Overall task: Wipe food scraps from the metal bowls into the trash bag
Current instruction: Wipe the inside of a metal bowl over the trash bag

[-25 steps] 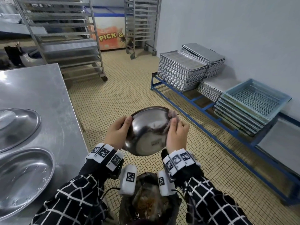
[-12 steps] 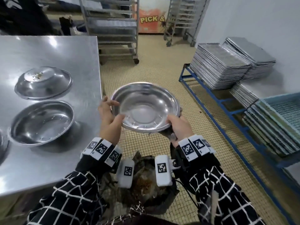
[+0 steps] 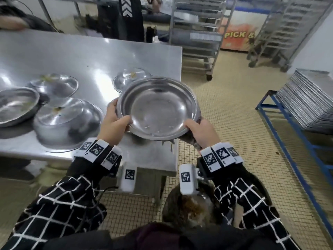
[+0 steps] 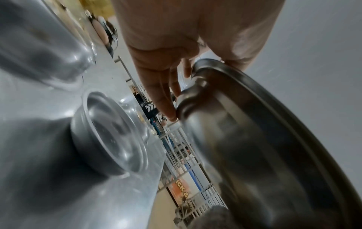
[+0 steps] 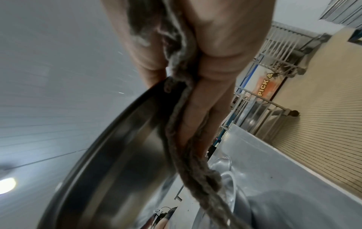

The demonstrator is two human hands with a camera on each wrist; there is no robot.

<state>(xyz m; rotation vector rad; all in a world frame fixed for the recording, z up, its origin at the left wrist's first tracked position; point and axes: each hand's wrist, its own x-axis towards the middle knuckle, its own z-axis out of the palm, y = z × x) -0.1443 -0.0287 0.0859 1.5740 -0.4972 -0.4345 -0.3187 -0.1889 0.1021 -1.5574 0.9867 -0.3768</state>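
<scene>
Left hand [image 3: 113, 127] grips the left rim of the round shiny metal bowl [image 3: 158, 109], thumb inside. Right hand [image 3: 201, 134] grips the near-right rim, pinning a grey-brown rag [image 5: 182, 127] beneath. Bowl is upright above the steel table's [image 3: 90, 56] near-right corner. Dark trash bag [image 3: 191, 208] sits near, below right.

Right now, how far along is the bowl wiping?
Done: the bowl held by the left hand and right hand looks clean; the cloth is under the right fingers. Left: upturned bowls on the table still carry scraps.
</scene>
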